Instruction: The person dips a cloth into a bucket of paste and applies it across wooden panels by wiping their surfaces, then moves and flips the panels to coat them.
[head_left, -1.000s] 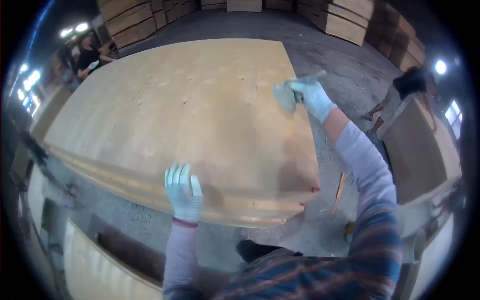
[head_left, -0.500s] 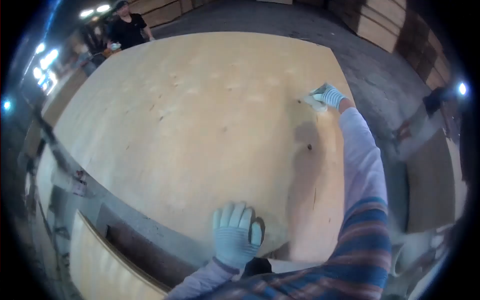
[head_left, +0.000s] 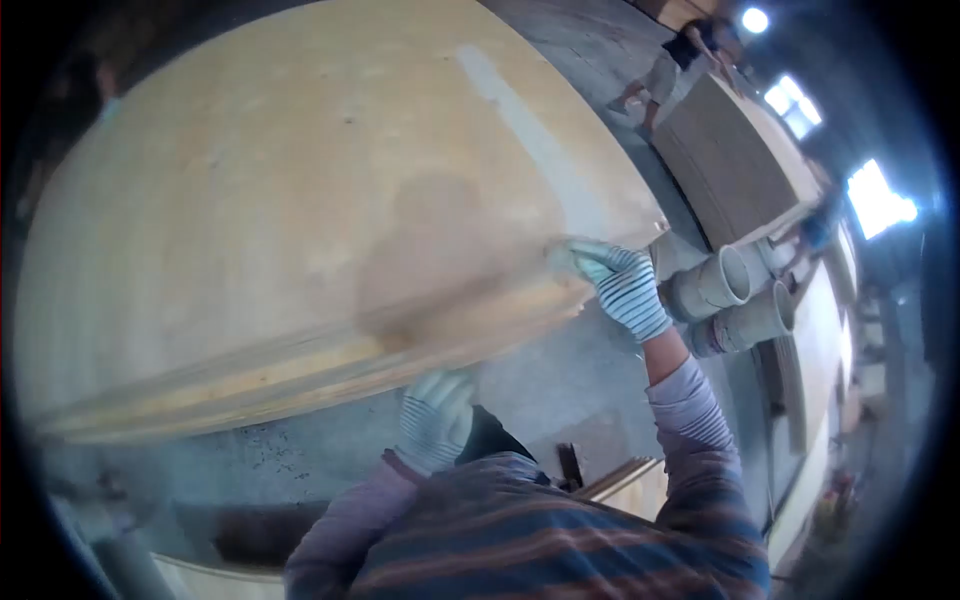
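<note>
A large pale wooden sheet (head_left: 250,180) lies on top of a stack of sheets. A whitish strip (head_left: 525,130) runs down its right part toward the near edge. My right hand (head_left: 625,290), in a striped glove, is closed at the near right edge of the sheet around a flat pale scraper (head_left: 562,258), which is blurred and partly hidden by the fingers. My left hand (head_left: 437,415), gloved too, is low beside the stack's near edge, close to my body. Its fingers are smeared by motion.
Two buckets (head_left: 722,285) (head_left: 762,318) lie right of my right hand. Beyond them a person (head_left: 680,60) bends at another board stack (head_left: 730,160). A dark figure (head_left: 75,100) is at the far left. More boards (head_left: 630,490) lie below on the floor.
My right hand has come from the sheet's far right part to its near edge, and a whitish strip now shows. My left hand has left the sheet's surface. The view has swung right.
</note>
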